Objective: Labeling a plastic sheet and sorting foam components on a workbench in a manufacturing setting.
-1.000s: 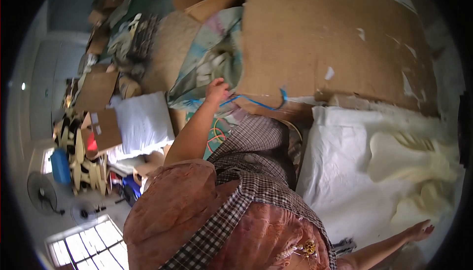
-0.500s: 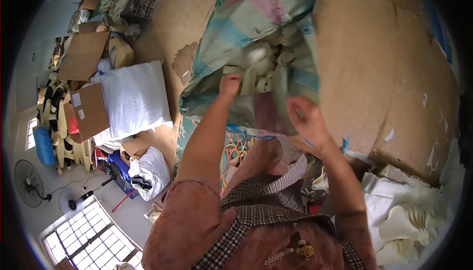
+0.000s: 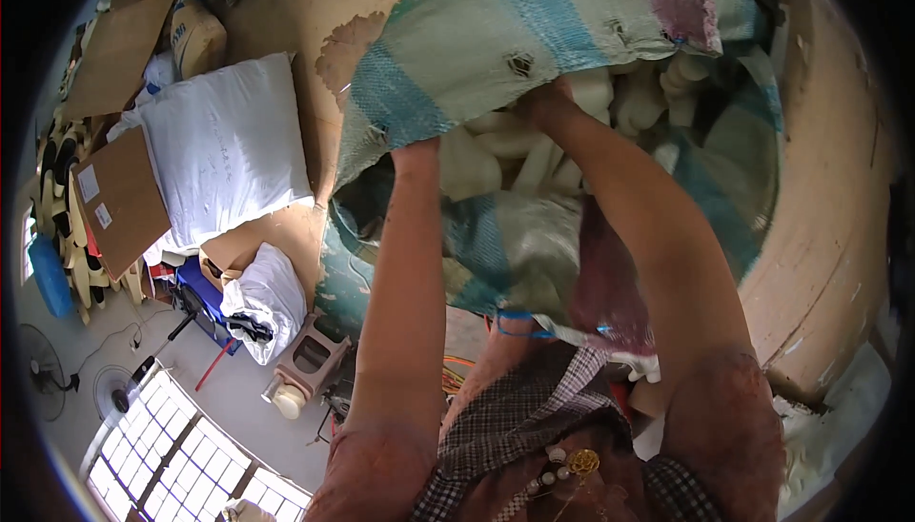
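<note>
the woven sack [image 3: 534, 231] gaped toward twelve and one o'clock, and its frayed holes [image 3: 519, 64] suggested a weak spot: a hard tug on the cloth might have widened a tear and let the pale pieces [image 3: 467, 164] drop out. the upper flap [image 3: 457, 45] hung low too, so a piece snagged beneath it could have gone unseen. the left hand was under that flap, only its wrist [image 3: 416, 155] showing; the right hand [image 3: 550, 104] was in the mouth, partly covered — whether the fingers of either were spread or gripping anything, i could not tell. pale pieces lay inside the sack, just beside the right hand at seven o'clock, others near it at three; from the left wrist the closest sat at three.
</note>
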{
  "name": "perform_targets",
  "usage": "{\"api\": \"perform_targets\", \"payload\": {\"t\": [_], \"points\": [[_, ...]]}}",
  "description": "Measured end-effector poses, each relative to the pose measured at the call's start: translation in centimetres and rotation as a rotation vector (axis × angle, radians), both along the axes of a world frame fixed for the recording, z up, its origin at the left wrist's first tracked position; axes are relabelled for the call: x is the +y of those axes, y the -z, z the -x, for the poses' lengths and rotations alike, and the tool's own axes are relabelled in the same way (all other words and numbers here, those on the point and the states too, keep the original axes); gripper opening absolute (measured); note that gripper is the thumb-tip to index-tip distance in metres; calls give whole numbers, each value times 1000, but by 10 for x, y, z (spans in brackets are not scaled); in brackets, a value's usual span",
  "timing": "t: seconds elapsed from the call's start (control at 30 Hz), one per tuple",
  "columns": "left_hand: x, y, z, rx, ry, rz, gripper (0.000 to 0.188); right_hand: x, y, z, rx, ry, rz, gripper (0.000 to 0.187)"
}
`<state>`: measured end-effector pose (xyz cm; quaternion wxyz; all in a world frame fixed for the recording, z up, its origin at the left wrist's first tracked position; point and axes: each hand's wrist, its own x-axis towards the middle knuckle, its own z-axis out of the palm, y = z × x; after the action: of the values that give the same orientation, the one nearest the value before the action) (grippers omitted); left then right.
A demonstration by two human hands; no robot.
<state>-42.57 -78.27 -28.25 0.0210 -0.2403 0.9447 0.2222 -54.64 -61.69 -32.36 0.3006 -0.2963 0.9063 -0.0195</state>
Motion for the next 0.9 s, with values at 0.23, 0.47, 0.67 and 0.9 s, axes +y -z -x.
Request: {"api": "perform_targets", "payload": {"t": [0.23,0.47,0.67,0.9], "points": [[3,0,-6,38,-167,-365,54,-13,78,-5,-182,143,981,60],[13,-39,0,329,-698,-1221,50,65,-58,-20,2,-79,80,62],[-47,-16,16,21,-630,-1245,31,205,-262,-95,231,504,1339,71],[134,-51,-1,-337,-240,-805,47,499,-361,-336,481,1721,1283,39]]}}
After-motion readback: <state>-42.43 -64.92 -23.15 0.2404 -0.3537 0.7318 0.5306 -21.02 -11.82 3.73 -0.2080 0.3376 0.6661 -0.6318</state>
